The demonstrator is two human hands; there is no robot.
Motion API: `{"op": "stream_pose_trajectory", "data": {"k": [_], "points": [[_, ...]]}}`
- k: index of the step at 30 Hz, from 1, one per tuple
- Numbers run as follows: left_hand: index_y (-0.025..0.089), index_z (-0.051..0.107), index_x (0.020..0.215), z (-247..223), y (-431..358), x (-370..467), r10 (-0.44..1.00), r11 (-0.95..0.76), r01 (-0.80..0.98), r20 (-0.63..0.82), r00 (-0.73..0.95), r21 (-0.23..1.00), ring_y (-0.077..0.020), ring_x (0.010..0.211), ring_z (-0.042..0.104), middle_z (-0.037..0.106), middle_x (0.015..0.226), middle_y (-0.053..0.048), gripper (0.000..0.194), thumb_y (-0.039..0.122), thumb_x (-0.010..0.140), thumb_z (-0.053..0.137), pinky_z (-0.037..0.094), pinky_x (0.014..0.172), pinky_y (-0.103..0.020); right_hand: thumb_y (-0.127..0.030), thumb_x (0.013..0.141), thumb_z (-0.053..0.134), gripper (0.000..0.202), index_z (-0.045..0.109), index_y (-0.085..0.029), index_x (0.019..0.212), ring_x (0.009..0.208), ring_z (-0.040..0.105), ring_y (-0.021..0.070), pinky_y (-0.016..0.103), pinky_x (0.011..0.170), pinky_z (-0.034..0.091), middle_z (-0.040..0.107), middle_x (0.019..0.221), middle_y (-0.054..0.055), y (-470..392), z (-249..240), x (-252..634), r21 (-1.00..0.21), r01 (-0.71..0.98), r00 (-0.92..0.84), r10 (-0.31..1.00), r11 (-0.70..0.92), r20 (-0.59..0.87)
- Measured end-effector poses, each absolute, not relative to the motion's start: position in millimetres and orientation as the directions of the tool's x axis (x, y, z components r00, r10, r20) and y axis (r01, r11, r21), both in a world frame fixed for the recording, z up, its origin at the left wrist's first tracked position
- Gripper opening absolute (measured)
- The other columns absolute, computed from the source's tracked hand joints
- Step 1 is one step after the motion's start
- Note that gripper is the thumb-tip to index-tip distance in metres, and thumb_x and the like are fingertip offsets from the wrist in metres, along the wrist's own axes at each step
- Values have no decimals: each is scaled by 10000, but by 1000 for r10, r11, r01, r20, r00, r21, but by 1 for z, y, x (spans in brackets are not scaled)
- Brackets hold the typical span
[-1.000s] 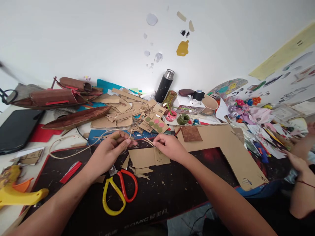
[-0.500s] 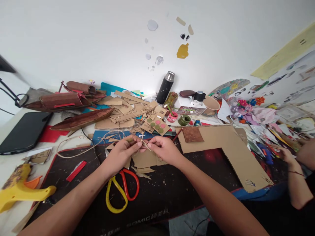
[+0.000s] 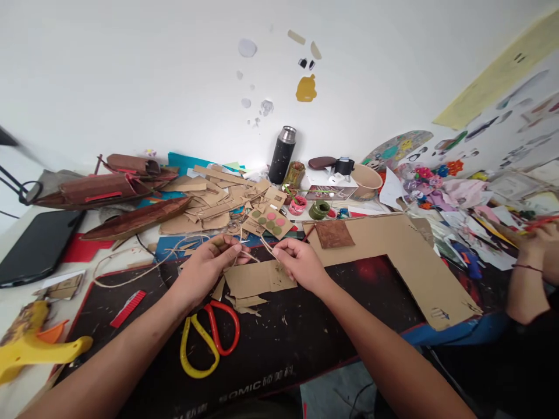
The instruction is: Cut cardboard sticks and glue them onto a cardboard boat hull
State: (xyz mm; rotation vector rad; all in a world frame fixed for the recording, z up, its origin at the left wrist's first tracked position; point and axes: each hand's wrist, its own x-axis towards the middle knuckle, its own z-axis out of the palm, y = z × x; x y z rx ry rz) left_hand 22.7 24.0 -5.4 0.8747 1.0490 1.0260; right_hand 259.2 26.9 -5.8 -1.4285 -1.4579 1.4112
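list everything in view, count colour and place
twine: count unclear, tan, centre
scissors: one, red-yellow, on mat
mat: one, dark, front
cardboard scraps: many, brown, back centre
cardboard sheet: one, brown, right
model boats: several, brown, back left
flask: one, black, back centre
glue gun: one, yellow, near left
device: one, black, far left
clutter: uncountable, mixed colours, back right
co-worker's hand: one, right edge
left grip: one, on twine
right grip: one, on twine

Head view, one: worn on the person's head, looks forward and down across the bench point(image 3: 17, 297). Foreground: both forearms point(image 3: 120, 352), close to the lens, extend from the lower edge; left hand point(image 3: 203, 267) and right hand point(image 3: 302, 265) lie near mid-frame. Background: white wall point(image 3: 152, 75) fills the top. Right edge: another person's arm point(image 3: 529, 279). Field: wide.
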Motion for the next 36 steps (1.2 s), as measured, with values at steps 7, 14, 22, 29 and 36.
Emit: {"op": "stream_pose_trajectory", "data": {"k": [7, 14, 22, 29, 36], "points": [[240, 735, 915, 2, 37, 28, 984, 53, 156, -78, 157, 986, -355, 1179, 690, 797, 1226, -121, 520, 744, 802, 796, 505, 1057, -457, -528, 888, 749, 326, 635, -223, 885, 357, 379, 93, 222, 380, 311, 482, 476, -108, 18, -10, 267, -967, 181, -196, 957, -178, -213], [220, 609, 872, -6, 29, 51, 950, 211, -103, -180, 255, 972, -151, 640, 541, 617, 694, 29, 425, 588, 829, 818, 424, 647, -280, -548, 884, 751, 346, 640, -221, 884, 354, 371, 91, 217, 384, 313, 479, 451, -115, 21, -13, 254, -980, 73, -192, 961, -187, -198], [200, 617, 880, 0, 26, 59, 915, 332, -171, -273, 298, 927, -94, 555, 280, 391, 649, 98, 543, 644, 741, 896, 208, 536, -256, -574, 888, 745, 371, 643, -217, 908, 354, 379, 90, 221, 398, 338, 498, 454, -117, 20, -16, 237, -984, -11, -238, 956, -179, -171], [214, 627, 830, -11, 33, 47, 949, 217, 36, -219, 226, 976, -119, 577, 361, 490, 662, 74, 421, 567, 809, 854, 262, 564, -266, -561, 882, 758, 358, 657, -218, 892, 355, 375, 89, 222, 393, 323, 483, 454, -114, 19, -20, 242, -983, -29, -198, 965, -181, -172], [225, 667, 755, 2, 45, 39, 984, 33, 348, -92, 154, 937, -176, 604, 489, 547, 616, 46, 412, 608, 786, 814, 347, 614, -298, -538, 828, 813, 364, 639, -220, 868, 352, 318, 74, 214, 364, 242, 417, 465, -126, 14, -20, 264, -960, -148, -58, 971, -237, -230]]}}
